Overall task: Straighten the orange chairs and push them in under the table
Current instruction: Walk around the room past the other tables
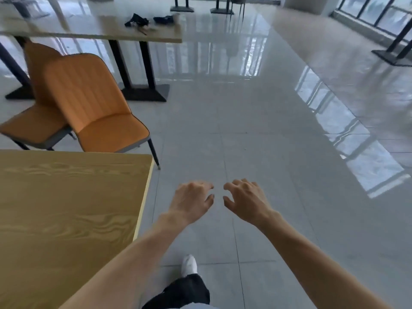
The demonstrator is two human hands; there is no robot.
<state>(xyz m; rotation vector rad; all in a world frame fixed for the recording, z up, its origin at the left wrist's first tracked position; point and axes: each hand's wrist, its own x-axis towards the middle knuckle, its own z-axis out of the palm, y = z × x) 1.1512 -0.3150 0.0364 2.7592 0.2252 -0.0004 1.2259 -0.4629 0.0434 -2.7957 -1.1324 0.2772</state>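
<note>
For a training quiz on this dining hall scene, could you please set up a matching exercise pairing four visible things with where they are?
Things:
1. nearer orange chair
2. dark items
3. white shoe
4. two hands

Places:
A. on the far table
B. held over bare floor, empty
C. between the two tables, pulled out and angled
D. on the floor beside the near wooden table

Pairs: 1-C, 2-A, 3-D, 4-B

Canteen or cafe hall: wood-top desks on black pedestals, orange chairs, glossy tiled floor, windows at 1 o'clock.
</note>
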